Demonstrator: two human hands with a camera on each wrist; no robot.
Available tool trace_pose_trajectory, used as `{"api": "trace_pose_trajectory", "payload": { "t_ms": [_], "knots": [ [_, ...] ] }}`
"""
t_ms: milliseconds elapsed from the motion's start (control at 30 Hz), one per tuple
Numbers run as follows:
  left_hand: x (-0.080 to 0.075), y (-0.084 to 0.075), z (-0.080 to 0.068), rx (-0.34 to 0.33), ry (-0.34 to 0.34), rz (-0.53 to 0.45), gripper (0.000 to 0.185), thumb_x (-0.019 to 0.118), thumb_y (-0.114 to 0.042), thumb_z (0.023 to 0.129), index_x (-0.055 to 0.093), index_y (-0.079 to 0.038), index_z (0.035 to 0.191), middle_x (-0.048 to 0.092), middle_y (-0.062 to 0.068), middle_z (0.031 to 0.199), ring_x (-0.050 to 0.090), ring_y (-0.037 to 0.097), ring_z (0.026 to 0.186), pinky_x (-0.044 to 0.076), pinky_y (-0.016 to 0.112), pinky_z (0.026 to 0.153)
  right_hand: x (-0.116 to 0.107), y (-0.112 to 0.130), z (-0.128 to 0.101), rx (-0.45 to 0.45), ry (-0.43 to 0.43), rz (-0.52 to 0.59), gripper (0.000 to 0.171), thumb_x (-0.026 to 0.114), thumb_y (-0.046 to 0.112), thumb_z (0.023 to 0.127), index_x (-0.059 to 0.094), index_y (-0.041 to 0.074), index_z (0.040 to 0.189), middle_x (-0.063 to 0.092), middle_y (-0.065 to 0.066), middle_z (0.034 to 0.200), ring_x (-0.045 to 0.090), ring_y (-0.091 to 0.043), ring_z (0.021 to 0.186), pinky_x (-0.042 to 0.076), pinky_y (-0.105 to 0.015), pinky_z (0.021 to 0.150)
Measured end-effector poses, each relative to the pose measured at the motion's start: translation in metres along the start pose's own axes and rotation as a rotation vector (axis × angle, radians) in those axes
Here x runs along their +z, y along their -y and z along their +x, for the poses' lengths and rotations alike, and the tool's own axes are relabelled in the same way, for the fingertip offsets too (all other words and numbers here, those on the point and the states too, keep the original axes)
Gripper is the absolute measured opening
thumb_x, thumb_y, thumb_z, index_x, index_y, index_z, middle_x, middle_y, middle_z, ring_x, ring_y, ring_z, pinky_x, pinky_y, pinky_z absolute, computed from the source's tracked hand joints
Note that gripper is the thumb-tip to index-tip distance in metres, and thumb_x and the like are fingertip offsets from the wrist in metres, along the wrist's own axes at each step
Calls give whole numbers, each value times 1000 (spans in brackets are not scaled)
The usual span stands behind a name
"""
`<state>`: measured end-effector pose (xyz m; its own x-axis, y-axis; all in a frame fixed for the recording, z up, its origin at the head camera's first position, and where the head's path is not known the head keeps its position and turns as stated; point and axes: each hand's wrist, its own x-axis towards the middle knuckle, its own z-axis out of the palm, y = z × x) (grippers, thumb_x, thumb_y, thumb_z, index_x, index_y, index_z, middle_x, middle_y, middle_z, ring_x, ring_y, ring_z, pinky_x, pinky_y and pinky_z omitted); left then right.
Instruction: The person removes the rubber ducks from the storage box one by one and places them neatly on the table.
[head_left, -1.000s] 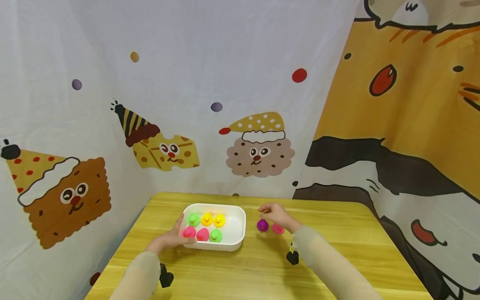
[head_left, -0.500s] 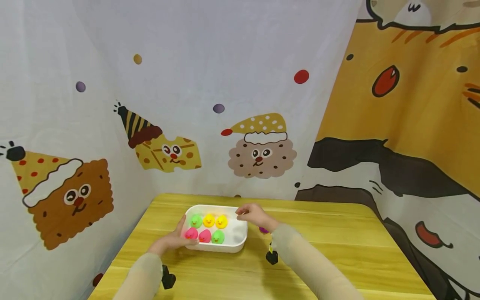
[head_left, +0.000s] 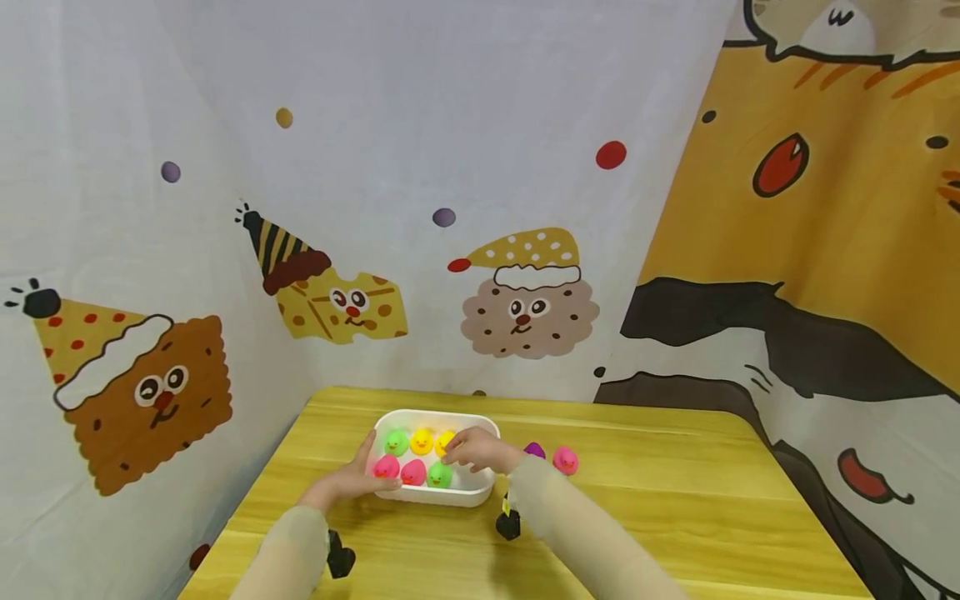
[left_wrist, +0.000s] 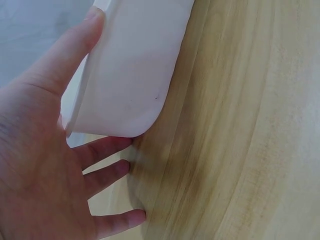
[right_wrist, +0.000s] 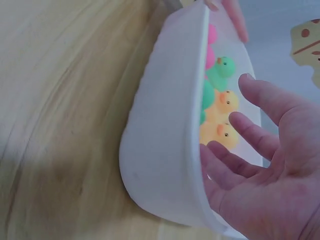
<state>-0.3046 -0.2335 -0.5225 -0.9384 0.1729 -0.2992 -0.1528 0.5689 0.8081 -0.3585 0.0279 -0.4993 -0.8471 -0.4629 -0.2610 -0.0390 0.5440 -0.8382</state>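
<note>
A white plastic container [head_left: 427, 497] stands on the table, with rubber ducks in green, yellow and pink inside. My left hand [head_left: 347, 483] holds its near left corner; in the left wrist view the thumb [left_wrist: 82, 35] lies along the rim and the other fingers reach behind the corner wall. Over the right part of the container is my right hand [head_left: 480, 450], fingers apart and dipping past the rim in the right wrist view, nothing between them. Close to its fingertips are a yellow duck [right_wrist: 226, 135] and a green duck [head_left: 439, 475].
Right of the container, a purple duck [head_left: 535, 450], partly hidden by the right forearm, and a pink duck [head_left: 566, 461] sit on the wooden table [head_left: 675, 500]. A printed cartoon curtain [head_left: 360, 125] hangs behind the table.
My right hand has moved left from above the purple and pink ducks, across the container's right rim, to over its inside. The left hand keeps its place at the corner.
</note>
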Motion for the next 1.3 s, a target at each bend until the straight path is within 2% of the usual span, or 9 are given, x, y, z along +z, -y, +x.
{"api": "trace_pose_trajectory", "payload": {
  "t_ms": [133, 267, 433, 600, 767, 867, 967, 1300],
  "knots": [
    [0, 1, 1, 15, 7, -15, 121, 77, -40, 80, -14, -4, 152, 2, 33, 154, 18, 53, 135, 14, 69, 108, 9, 1, 2, 15, -24, -45, 33, 76, 18, 84, 68, 2, 112, 62, -3, 101, 57, -22, 86, 54, -50, 78],
    [-1, 2, 3, 9, -13, -21, 118, 78, -32, 81, -11, -3, 152, 3, 33, 154, 19, 52, 134, 15, 69, 107, 16, -1, 6, -7, -38, -99, 29, 77, 18, 82, 71, 6, 108, 61, 0, 95, 53, -17, 80, 54, -47, 72],
    [-1, 1, 4, 7, -6, 4, 120, 77, -38, 80, -12, -4, 152, 3, 33, 154, 19, 54, 134, 16, 70, 106, 21, -5, 10, -12, -37, -124, 26, 78, 19, 80, 74, 9, 104, 63, 3, 95, 52, -14, 77, 54, -41, 66],
    [0, 4, 6, 40, -1, 0, 122, 77, -41, 79, -14, -2, 151, 4, 35, 153, 19, 54, 134, 16, 67, 108, 25, -9, 12, -11, -29, -130, 24, 79, 19, 79, 75, 11, 101, 66, 5, 97, 54, -14, 76, 54, -38, 65],
    [-1, 5, 6, 45, 3, -10, 121, 77, -38, 80, -13, -1, 151, 6, 37, 152, 20, 55, 133, 16, 67, 108, 27, -11, 17, -17, -32, -134, 23, 80, 18, 78, 76, 12, 100, 66, 7, 91, 42, -9, 55, 42, -26, 49],
    [-1, 5, 5, 40, 11, -4, 120, 77, -39, 81, -14, -1, 150, 5, 37, 152, 19, 55, 134, 16, 67, 108, 29, -15, 20, -25, -33, -132, 23, 81, 17, 77, 76, 11, 99, 65, 6, 88, 33, -8, 48, 33, -22, 43],
    [-1, 5, 6, 31, 7, -10, 119, 77, -37, 82, -14, -1, 150, 5, 37, 152, 19, 54, 134, 16, 67, 109, 31, -19, 23, -39, -45, -135, 22, 81, 16, 76, 76, 10, 98, 64, 6, 86, 31, -7, 45, 30, -20, 40],
    [-1, 6, 9, 10, -14, -23, 117, 78, -30, 82, -12, -3, 152, 6, 34, 153, 21, 51, 135, 17, 65, 109, 27, -15, 22, -84, -56, -176, 22, 82, 14, 76, 76, 7, 96, 67, 3, 87, 42, -8, 54, 38, -20, 46]
  ]
}}
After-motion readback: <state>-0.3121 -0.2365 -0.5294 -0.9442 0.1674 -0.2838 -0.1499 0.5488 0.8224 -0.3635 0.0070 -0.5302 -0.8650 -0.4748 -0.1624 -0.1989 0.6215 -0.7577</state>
